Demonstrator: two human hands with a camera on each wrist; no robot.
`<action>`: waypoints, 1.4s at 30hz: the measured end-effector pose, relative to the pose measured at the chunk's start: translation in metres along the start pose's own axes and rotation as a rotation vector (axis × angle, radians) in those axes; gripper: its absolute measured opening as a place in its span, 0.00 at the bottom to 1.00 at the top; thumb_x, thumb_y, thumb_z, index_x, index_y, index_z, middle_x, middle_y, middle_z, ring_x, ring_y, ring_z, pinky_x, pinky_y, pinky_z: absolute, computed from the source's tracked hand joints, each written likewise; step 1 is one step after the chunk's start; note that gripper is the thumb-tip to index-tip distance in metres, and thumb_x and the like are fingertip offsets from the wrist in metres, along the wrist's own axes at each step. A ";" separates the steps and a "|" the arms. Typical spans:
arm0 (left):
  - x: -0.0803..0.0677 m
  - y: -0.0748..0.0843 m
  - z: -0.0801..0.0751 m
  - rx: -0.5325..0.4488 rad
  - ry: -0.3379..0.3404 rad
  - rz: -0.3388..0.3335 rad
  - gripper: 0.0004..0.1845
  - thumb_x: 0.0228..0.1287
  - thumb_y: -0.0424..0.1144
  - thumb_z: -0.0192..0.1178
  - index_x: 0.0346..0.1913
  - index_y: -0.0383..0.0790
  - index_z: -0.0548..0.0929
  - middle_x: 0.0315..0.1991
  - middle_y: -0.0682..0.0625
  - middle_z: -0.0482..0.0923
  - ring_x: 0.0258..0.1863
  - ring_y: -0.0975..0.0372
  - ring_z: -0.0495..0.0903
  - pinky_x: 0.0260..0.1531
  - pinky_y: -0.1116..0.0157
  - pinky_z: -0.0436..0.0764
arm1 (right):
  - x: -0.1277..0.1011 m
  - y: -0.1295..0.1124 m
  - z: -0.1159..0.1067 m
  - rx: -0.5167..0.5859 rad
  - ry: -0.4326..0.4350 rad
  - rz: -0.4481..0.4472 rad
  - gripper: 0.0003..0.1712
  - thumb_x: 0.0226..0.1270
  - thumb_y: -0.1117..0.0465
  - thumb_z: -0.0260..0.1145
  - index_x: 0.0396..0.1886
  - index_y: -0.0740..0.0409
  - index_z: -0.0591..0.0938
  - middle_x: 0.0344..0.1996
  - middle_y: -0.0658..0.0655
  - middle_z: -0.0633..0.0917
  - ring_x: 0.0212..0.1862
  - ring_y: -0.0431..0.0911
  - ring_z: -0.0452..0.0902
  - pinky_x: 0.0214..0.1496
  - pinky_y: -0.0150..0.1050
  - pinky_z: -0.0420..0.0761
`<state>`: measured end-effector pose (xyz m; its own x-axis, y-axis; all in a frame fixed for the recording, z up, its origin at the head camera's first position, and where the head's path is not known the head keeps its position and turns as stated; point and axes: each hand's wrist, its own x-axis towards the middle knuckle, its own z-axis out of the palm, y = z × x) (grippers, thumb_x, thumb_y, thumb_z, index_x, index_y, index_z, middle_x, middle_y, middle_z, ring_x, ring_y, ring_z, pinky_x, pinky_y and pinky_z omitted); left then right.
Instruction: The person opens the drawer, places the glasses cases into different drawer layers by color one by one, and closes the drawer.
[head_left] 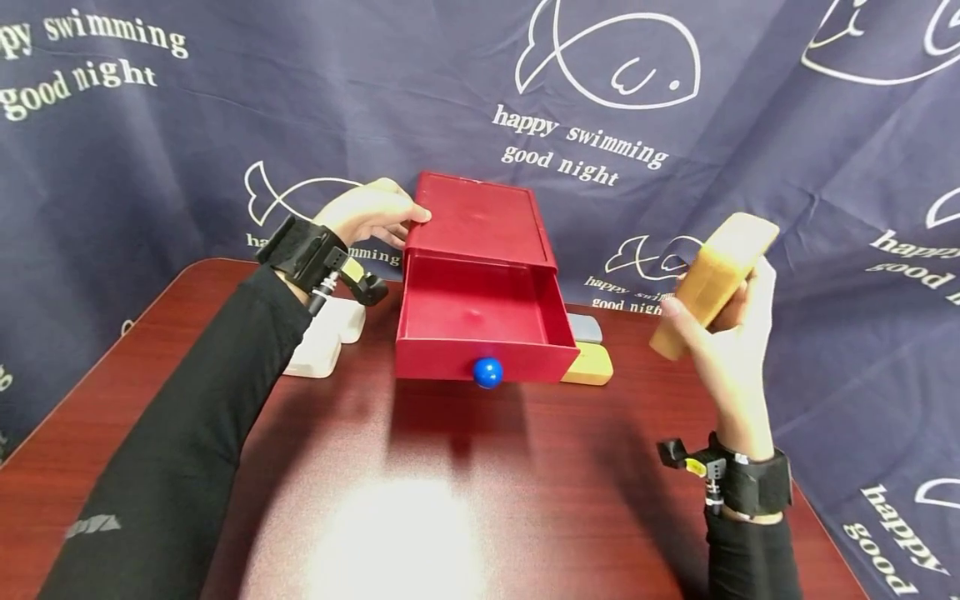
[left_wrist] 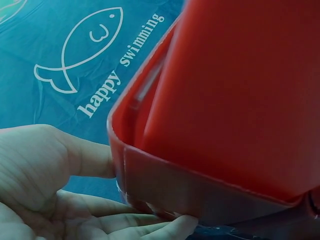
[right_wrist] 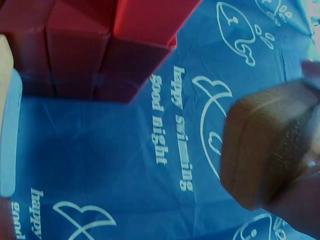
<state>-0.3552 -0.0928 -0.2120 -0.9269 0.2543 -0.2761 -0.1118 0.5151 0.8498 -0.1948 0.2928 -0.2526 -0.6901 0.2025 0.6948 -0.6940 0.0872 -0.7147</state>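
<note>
A navy cloth backdrop [head_left: 825, 167], creased and printed with white fish outlines and the words "happy swimming good night", fills the upper half of the head view. Below it lies the reddish-brown wooden table [head_left: 525, 500], glossy, with a bright glare patch at bottom centre; its near edge is cut off by the frame. At centre stands a smooth red box [head_left: 480, 221] with its drawer [head_left: 480, 337] pulled out toward the camera and a round blue knob [head_left: 487, 372] on its front. The left hand [head_left: 371, 212], centre-left, grasps the box's rear left corner, thumb on the lid; the left wrist view shows the fingers [left_wrist: 150, 225] curled under its edge. At right, held above the table and well apart from the box, the right hand [head_left: 731, 333] grips a tan rounded rectangular block [head_left: 712, 283], blurred in the right wrist view. White blocks [head_left: 326, 337] are half hidden behind the left sleeve. A yellow block [head_left: 588, 364] and a grey block [head_left: 585, 327] peek out right of the drawer, mostly hidden.
</note>
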 end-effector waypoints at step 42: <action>0.002 0.000 0.001 -0.022 0.009 0.002 0.12 0.76 0.40 0.54 0.53 0.34 0.76 0.46 0.46 0.77 0.50 0.55 0.82 0.59 0.61 0.84 | 0.063 -0.055 0.128 -0.500 -0.782 -0.029 0.50 0.51 0.60 0.82 0.73 0.45 0.67 0.56 0.45 0.76 0.53 0.40 0.73 0.57 0.34 0.74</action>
<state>-0.3563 -0.0916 -0.2128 -0.9304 0.2479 -0.2699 -0.1173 0.4963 0.8602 -0.2269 0.1755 -0.1594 -0.7421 -0.5061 0.4395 -0.6695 0.5293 -0.5211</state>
